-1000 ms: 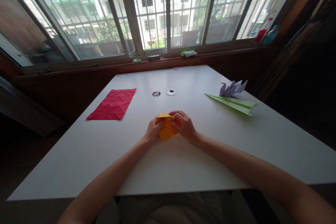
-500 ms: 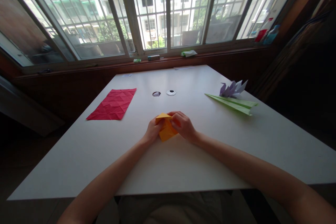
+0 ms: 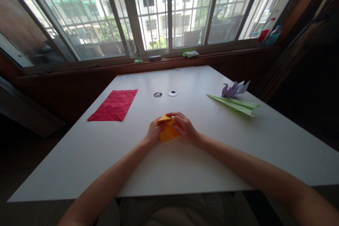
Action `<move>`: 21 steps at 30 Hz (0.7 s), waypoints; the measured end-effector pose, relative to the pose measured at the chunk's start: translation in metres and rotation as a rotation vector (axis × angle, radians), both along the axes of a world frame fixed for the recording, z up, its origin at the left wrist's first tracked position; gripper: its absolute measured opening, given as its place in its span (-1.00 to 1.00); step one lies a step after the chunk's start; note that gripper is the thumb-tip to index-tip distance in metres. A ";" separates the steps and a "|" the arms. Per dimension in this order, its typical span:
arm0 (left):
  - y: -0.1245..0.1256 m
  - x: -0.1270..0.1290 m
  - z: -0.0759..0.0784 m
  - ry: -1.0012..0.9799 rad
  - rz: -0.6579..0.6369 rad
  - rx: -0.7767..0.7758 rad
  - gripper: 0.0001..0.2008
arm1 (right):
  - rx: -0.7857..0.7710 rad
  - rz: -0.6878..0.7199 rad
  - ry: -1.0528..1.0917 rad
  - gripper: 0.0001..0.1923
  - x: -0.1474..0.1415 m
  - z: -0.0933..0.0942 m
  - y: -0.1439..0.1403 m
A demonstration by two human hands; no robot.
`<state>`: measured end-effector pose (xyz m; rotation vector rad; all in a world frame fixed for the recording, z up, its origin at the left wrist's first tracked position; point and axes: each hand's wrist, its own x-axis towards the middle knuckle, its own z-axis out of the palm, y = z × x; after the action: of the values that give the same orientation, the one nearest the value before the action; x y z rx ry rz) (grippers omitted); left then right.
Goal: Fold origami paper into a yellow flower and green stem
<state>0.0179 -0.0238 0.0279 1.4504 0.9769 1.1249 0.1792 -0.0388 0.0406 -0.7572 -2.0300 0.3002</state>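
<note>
A small piece of folded orange paper (image 3: pixel 167 135) is held between my two hands, above the near middle of the white table (image 3: pixel 190 169). My left hand (image 3: pixel 153 129) pinches its left side, thumb on the near face. On the right, my right hand (image 3: pixel 186 127) grips the other side, with its fingers over the upper edge and the thumb against the face. A flap at the top of the paper stands folded over. The fingers behind the paper are hidden.
Creased red paper (image 3: pixel 113 106) lies flat at the left. At the right are a green paper plane (image 3: pixel 235 104) and purple folded paper birds (image 3: pixel 232 89). Two round stickers (image 3: pixel 172 93) lie beyond my hands. Bottles (image 3: pixel 274 35) stand on the windowsill.
My right fingers have shifted slightly and spread a little on the orange paper. Its top flap and lower edge sit at a different angle. My left hand has hardly moved.
</note>
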 end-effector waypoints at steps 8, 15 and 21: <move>0.002 -0.001 -0.003 -0.026 0.037 -0.051 -0.84 | 0.009 0.057 0.040 -0.85 0.001 0.002 -0.003; 0.002 0.000 0.002 -0.130 0.112 -0.166 -0.85 | 0.098 0.008 0.066 -0.90 0.000 0.001 -0.009; -0.001 0.000 0.006 -0.200 0.182 -0.206 -0.88 | 0.212 0.101 -0.034 -0.93 -0.002 -0.002 -0.009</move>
<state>0.0182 -0.0244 0.0342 1.0796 1.0638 1.2356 0.1770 -0.0474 0.0382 -0.5332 -2.0963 0.1263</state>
